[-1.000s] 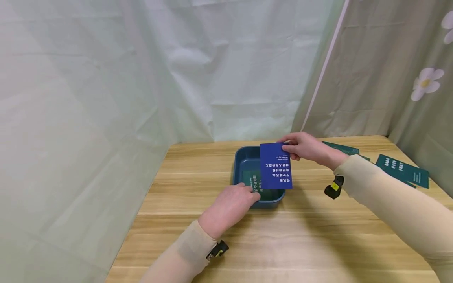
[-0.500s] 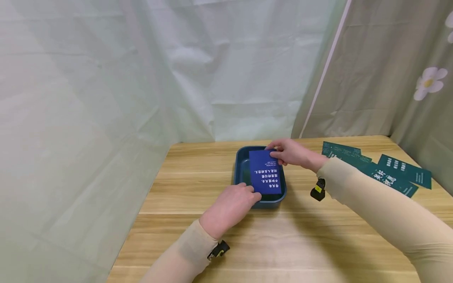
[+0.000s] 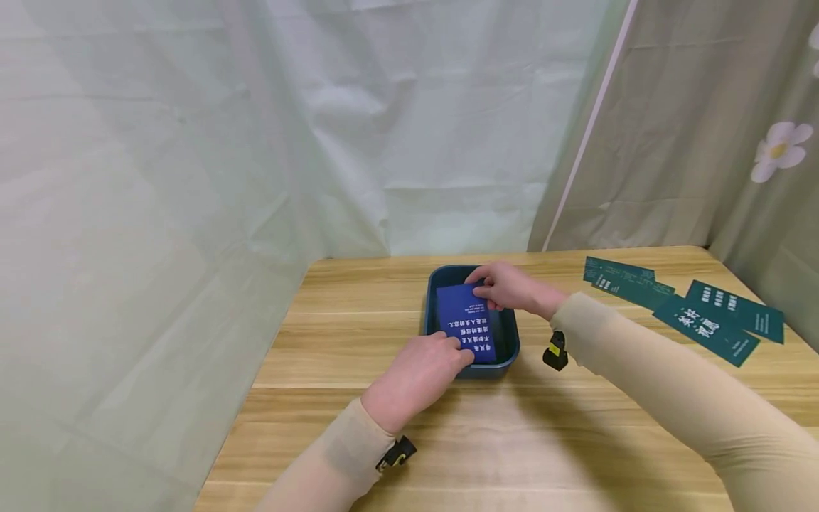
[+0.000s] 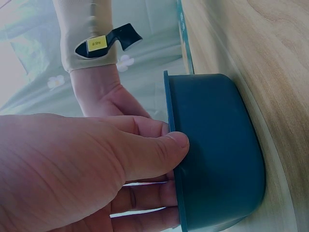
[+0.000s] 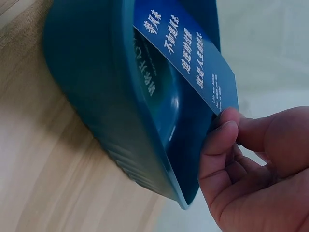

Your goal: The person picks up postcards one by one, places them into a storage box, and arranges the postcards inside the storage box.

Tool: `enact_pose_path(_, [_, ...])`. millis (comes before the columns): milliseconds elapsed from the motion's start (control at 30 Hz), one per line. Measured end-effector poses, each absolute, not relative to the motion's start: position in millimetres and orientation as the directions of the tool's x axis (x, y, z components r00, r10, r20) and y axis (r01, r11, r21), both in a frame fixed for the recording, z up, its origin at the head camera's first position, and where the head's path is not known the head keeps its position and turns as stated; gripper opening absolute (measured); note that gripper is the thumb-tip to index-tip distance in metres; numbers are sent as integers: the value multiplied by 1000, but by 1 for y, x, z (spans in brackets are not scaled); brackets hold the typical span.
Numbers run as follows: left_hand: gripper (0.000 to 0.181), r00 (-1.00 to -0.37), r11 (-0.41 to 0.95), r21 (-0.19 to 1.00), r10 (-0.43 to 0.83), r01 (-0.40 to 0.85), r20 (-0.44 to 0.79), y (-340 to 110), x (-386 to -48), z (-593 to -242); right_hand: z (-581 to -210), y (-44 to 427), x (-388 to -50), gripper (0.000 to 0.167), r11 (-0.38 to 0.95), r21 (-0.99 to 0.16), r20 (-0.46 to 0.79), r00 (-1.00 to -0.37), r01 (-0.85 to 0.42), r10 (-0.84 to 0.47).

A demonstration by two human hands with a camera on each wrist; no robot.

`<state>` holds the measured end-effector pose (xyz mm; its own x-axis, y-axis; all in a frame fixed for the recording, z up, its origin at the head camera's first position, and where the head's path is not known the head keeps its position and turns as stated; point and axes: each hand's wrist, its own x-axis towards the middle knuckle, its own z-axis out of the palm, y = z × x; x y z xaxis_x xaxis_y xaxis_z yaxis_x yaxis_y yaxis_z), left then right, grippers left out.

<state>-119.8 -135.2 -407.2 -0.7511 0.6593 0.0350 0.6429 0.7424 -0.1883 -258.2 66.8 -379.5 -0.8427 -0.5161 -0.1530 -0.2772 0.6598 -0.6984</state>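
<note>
Bin (image 4: 217,150): dark teal, deep, rounded corners, open top, standing upright.
Blue card (image 3: 462,323): rectangular, white Chinese characters, smaller English lines, held slanting at the bin's opening.

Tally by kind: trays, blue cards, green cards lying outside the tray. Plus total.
Tray: 1
Blue card: 1
Green cards outside the tray: 4, in two overlapping pairs
Total: 6
</note>
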Motion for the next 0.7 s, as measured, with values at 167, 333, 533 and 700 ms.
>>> enact_pose_path(167, [21, -743, 734, -204, 668, 648, 46, -136, -120, -407, -388, 61, -259, 33, 665, -692, -159, -840, -280, -519])
enact_pose_path(333, [19, -734, 726, -219, 676, 651, 59, -136, -121, -408, -389, 59, -259, 33, 677, -678, -164, -840, -284, -517])
enact_pose_path(533, [17, -731, 723, -238, 678, 648, 70, -135, -121, -408, -396, 58, -262, 33, 710, -613, -147, -833, -347, -534])
enact_pose_path(700, [18, -731, 723, -242, 679, 647, 74, -135, -120, -408, -401, 53, -262, 32, 761, -510, -119, -844, -400, -523])
